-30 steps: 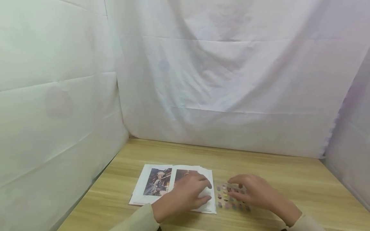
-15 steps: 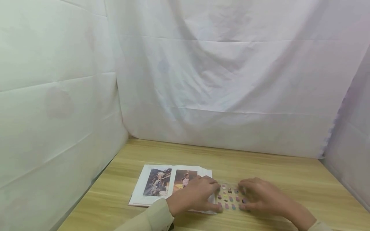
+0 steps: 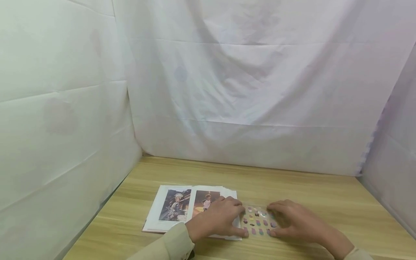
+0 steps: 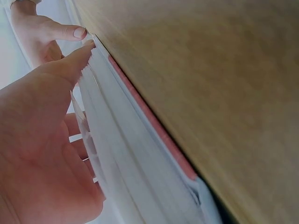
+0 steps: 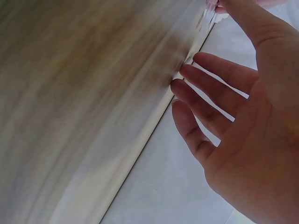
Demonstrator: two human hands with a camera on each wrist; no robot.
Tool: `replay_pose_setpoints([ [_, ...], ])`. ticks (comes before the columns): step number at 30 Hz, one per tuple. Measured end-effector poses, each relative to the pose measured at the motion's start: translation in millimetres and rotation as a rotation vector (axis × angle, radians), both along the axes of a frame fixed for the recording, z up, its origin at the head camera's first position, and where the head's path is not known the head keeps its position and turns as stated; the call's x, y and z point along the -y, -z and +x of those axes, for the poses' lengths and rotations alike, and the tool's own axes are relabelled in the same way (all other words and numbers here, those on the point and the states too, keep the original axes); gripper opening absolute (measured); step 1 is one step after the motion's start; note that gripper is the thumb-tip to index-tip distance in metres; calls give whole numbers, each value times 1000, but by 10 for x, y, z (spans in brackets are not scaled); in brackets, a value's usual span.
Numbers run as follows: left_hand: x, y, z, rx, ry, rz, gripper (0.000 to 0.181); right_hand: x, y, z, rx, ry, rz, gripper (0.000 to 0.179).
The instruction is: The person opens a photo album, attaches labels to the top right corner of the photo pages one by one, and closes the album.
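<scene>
Framing the clear spotted sheet (image 3: 259, 223) on the counter (image 3: 208, 171), right beside the open book (image 3: 191, 213), our left grip (image 3: 221, 218) and right grip (image 3: 292, 221) spread wide; we should press its edges down evenly.

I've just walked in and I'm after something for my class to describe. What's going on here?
A person has an open photo book on a wooden table and, just right of it, a clear sheet of small colourful shapes, perhaps stickers. The left grip reaches over the right side of the book to the sheet's left edge, while the right grip is at its right edge. The sheet looks flat between them; I can't tell how firmly it's held.
</scene>
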State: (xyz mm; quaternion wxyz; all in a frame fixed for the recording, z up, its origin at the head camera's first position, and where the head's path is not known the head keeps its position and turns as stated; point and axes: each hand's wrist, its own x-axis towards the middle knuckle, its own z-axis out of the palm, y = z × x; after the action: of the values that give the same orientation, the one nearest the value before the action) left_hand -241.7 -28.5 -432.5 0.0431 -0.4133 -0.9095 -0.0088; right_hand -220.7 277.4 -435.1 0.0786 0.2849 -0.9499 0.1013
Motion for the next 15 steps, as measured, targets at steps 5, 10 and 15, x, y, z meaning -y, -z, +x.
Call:
replay_pose_setpoints([
  [5, -4, 2, 2, -9, 0, 14, 67, 1, -3, 13, -16, -16, -16, 73],
  [10, -12, 3, -15, -32, 10, 48, 55, -3, 4, -22, 38, -70, -80, 58],
  [15, -23, -12, -45, -26, 14, 89, 42, -20, 16, -77, 121, -86, -184, 45],
])
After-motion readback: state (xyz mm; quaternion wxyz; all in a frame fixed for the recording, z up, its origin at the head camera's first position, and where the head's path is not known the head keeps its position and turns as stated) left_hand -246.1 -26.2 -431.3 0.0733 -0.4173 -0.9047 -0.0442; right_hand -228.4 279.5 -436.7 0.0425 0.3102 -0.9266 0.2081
